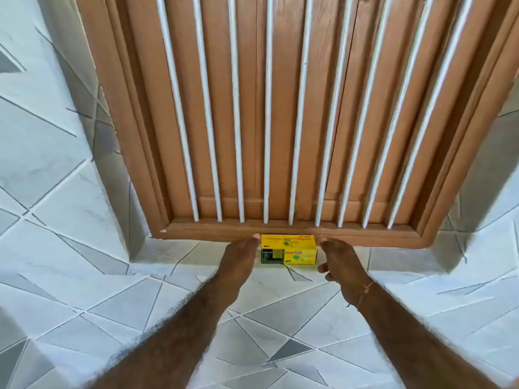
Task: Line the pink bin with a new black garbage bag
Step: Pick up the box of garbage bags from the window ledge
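Reaching forward, both hands flank a yellow box of bin bags (pixel 289 249) that sits on a tiled ledge (pixel 179 252) hard against the foot of a brown wooden shutter (pixel 252 108) with white bars (pixel 238 136). The box lies with its long axis running left to right, square across the line of the arms, so each hand meets one short end. The left hand (pixel 240 258) has its fingers stretched straight, tips level with the box's left end and about touching it, holding nothing. The right hand (pixel 341 262) sits just beside the right end, fingers extended toward the shutter and thumb dropped loosely below, also holding nothing; whether it touches the carton I cannot tell. Neither is clearly nearer, so the pick-up looks like a two-handed squeeze inward on the ends. A dark opening shows at the box's left front. The pink bin is nowhere in view, and no bag is out yet
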Motion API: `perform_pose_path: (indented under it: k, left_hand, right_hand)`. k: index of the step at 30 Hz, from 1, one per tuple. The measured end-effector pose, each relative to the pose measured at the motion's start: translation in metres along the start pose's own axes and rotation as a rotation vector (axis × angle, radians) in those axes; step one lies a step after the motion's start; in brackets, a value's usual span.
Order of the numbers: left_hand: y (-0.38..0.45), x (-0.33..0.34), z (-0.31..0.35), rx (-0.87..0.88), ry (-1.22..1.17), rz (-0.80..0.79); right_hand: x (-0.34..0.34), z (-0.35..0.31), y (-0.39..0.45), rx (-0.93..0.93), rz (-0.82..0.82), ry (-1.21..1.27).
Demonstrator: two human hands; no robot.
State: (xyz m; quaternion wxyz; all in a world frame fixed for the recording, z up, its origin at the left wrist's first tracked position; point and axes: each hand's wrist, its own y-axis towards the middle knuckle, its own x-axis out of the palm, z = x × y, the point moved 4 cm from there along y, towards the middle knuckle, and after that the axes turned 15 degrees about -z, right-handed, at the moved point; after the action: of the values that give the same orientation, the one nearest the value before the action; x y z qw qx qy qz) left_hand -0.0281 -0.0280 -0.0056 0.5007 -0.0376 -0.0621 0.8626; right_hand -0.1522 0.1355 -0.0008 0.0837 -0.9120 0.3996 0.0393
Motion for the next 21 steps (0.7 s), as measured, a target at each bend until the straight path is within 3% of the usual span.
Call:
perform_pose_path:
  k: [6, 11, 14, 17, 21]
  left_hand:
    - [0.038, 0.021, -0.008, 0.03, 0.303, 0.143]
    - [0.031, 0.01, -0.018, 0.114, -0.121, 0.297]
    - [0.023, 0.001, -0.016, 0.153, -0.305, 0.253]
    - [0.017, -0.017, -0.008, 0.212, -0.275, 0.184]
    - [0.006, -0.039, -0.003, 0.167, -0.253, -0.024]
  right_hand:
    - [-0.009, 0.026, 0.041, 0.122, -0.051, 0.093]
    - [-0.009, 0.033, 0.041, -0.026, -0.025, 0.18]
    - [0.006, 0.032, 0.036, -0.107, -0.091, 0.246]
    - [0.021, 0.023, 0.027, -0.165, -0.13, 0.317]
    - [0.041, 0.004, 0.002, -0.233, -0.228, 0.201]
